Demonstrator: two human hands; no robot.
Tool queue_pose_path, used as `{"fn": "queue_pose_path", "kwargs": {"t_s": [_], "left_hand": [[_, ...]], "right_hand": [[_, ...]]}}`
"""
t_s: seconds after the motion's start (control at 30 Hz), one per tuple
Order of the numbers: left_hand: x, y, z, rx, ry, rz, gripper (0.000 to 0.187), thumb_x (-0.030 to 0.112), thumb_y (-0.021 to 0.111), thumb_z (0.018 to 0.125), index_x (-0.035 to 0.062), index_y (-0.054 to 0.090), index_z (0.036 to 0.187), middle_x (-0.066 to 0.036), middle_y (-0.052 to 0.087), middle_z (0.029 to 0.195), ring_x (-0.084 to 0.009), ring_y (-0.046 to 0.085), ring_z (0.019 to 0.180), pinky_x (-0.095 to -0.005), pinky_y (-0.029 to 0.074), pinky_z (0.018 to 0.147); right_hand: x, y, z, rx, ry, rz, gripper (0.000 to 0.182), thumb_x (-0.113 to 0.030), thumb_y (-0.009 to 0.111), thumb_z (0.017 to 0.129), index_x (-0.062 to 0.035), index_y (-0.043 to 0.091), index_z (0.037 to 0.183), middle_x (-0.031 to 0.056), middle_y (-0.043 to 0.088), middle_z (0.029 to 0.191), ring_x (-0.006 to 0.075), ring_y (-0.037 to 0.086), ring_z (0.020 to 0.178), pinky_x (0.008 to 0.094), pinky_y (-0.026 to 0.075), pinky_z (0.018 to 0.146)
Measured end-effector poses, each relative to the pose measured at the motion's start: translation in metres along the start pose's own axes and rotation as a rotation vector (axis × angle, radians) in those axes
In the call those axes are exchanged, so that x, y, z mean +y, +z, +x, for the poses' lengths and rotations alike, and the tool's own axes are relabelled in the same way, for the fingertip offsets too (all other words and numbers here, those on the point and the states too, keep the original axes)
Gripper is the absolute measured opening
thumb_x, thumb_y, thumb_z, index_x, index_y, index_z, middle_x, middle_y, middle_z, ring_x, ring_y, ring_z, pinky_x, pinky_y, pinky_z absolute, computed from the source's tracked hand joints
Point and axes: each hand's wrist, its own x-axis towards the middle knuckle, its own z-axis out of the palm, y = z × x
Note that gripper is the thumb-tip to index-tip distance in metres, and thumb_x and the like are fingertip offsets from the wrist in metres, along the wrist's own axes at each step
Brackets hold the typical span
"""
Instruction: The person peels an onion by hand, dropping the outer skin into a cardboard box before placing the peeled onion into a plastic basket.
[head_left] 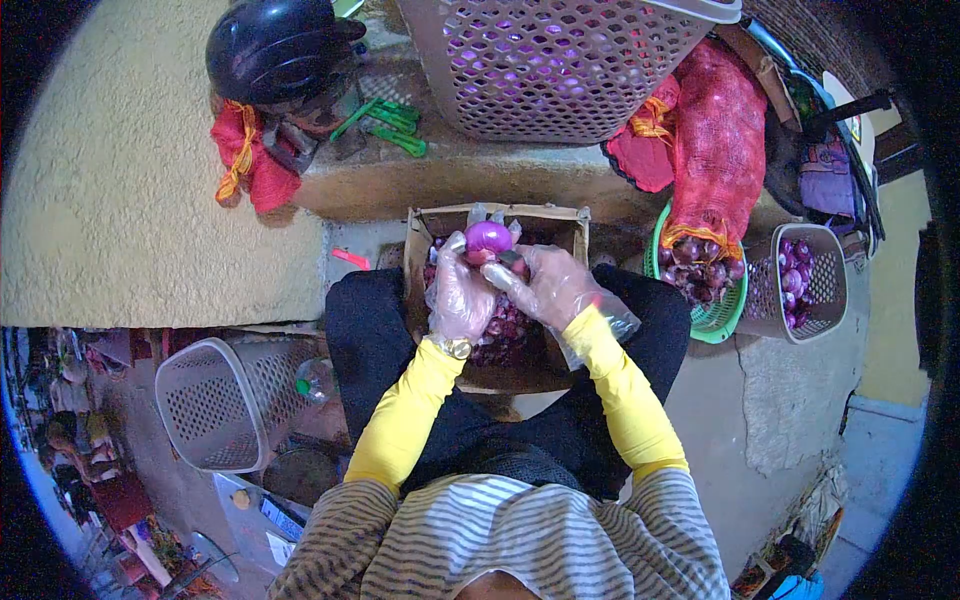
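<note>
A peeled purple onion (488, 242) is gripped in the fingers of my left hand (463, 295), over a cardboard box (570, 238) between my knees. My right hand (545, 280) is closed close against the onion's lower right side. A small dark piece shows between its fingers, too little of it visible to name. Both hands wear clear plastic gloves. Beneath them, the box holds reddish-purple onion skins (505, 335), partly hidden by my hands and forearms.
A large perforated basket (570, 80) of onions stands on the ledge ahead. To the right, a red mesh sack (715, 140) spills onions into a green basket (712, 325), beside a smaller onion basket (835, 290). Green-handled tools (395, 125) lie on the ledge; another basket (205, 405) is at left.
</note>
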Motion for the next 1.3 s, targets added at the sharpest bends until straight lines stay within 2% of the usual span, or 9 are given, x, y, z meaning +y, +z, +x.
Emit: {"fn": "queue_pose_path", "kwargs": {"t_s": [0.1, 0.33, 0.53, 0.6, 0.73, 0.93, 1.1, 1.23, 1.3], "left_hand": [[0.000, 0.001, 0.000, 0.005, 0.004, 0.040, 0.058, 0.035, 0.051, 0.101, 0.0109, 0.037, 0.152, -0.017, 0.039, 0.154, -0.0382, 0.039, 0.142, -0.0514, 0.038, 0.116], [0.002, 0.007, -0.002, 0.018, -0.014, 0.022, 0.060, 0.034, 0.054, 0.099, 0.0105, 0.037, 0.152, -0.017, 0.043, 0.152, -0.0381, 0.041, 0.140, -0.0505, 0.037, 0.116], [0.002, 0.002, -0.002, 0.065, 0.010, 0.143, 0.055, 0.031, 0.055, 0.102, 0.0107, 0.041, 0.150, -0.016, 0.047, 0.148, -0.0340, 0.048, 0.135, -0.0487, 0.041, 0.113], [0.003, 0.001, -0.002, 0.073, 0.005, 0.126, 0.053, 0.031, 0.056, 0.102, 0.0101, 0.043, 0.149, -0.015, 0.049, 0.146, -0.0305, 0.051, 0.132, -0.0466, 0.043, 0.111], [0.007, 0.005, -0.004, 0.103, 0.030, 0.181, 0.052, 0.031, 0.057, 0.102, 0.0097, 0.045, 0.148, -0.014, 0.051, 0.145, -0.0280, 0.054, 0.128, -0.0442, 0.045, 0.109], [0.008, 0.001, -0.002, 0.115, 0.066, 0.180, 0.052, 0.030, 0.059, 0.101, 0.0098, 0.046, 0.147, -0.015, 0.053, 0.142, -0.0271, 0.056, 0.123, -0.0424, 0.047, 0.106], [0.015, 0.000, 0.001, 0.158, -0.033, 0.031, 0.052, 0.033, 0.058, 0.102, 0.0094, 0.046, 0.147, -0.017, 0.048, 0.145, -0.0303, 0.052, 0.126, -0.0468, 0.048, 0.106], [0.020, -0.007, 0.004, 0.088, -0.076, -0.050, 0.051, 0.033, 0.057, 0.102, 0.0094, 0.046, 0.146, -0.015, 0.045, 0.147, -0.0306, 0.050, 0.130, -0.0476, 0.047, 0.108], [0.021, 0.000, 0.002, 0.157, -0.004, 0.154, 0.048, 0.030, 0.054, 0.103, 0.0096, 0.047, 0.146, -0.011, 0.044, 0.150, -0.0287, 0.048, 0.132, -0.0476, 0.047, 0.108]], "right_hand": [[-0.006, -0.005, -0.001, -0.092, 0.068, 0.129, 0.061, -0.062, 0.060, 0.090, -0.0023, 0.071, 0.098, 0.0237, 0.069, 0.084, 0.0428, 0.068, 0.084, 0.0480, 0.053, 0.076], [0.002, 0.005, 0.001, -0.046, 0.049, 0.168, 0.052, -0.054, 0.060, 0.094, -0.0038, 0.072, 0.100, 0.0214, 0.069, 0.080, 0.0386, 0.069, 0.078, 0.0429, 0.052, 0.072], [0.012, 0.007, 0.002, 0.001, -0.127, -0.003, 0.046, -0.051, 0.059, 0.096, -0.0067, 0.073, 0.100, 0.0235, 0.067, 0.078, 0.0441, 0.066, 0.075, 0.0486, 0.052, 0.068], [0.013, 0.007, 0.001, 0.054, -0.194, -0.047, 0.051, -0.058, 0.059, 0.092, -0.0088, 0.071, 0.083, 0.0200, 0.067, 0.076, 0.0407, 0.066, 0.073, 0.0497, 0.052, 0.066], [0.010, 0.000, -0.002, 0.034, -0.260, -0.074, 0.053, -0.059, 0.058, 0.092, -0.0090, 0.069, 0.080, 0.0185, 0.068, 0.077, 0.0397, 0.067, 0.073, 0.0493, 0.052, 0.065], [0.012, -0.010, -0.002, -0.032, -0.258, -0.123, 0.048, -0.056, 0.058, 0.094, -0.0104, 0.073, 0.092, 0.0182, 0.068, 0.075, 0.0394, 0.067, 0.072, 0.0501, 0.053, 0.065], [0.023, -0.012, -0.004, -0.319, -0.171, -0.453, 0.063, -0.067, 0.050, 0.094, -0.0092, 0.074, 0.100, 0.0204, 0.070, 0.083, 0.0409, 0.068, 0.080, 0.0520, 0.054, 0.073], [0.023, -0.010, -0.005, -0.248, -0.184, -0.464, 0.065, -0.068, 0.050, 0.093, -0.0085, 0.075, 0.097, 0.0204, 0.071, 0.086, 0.0401, 0.069, 0.084, 0.0518, 0.054, 0.076], [0.020, -0.011, -0.003, -0.199, -0.164, -0.370, 0.066, -0.071, 0.053, 0.089, -0.0092, 0.075, 0.095, 0.0198, 0.072, 0.089, 0.0384, 0.069, 0.087, 0.0513, 0.054, 0.077]]}}
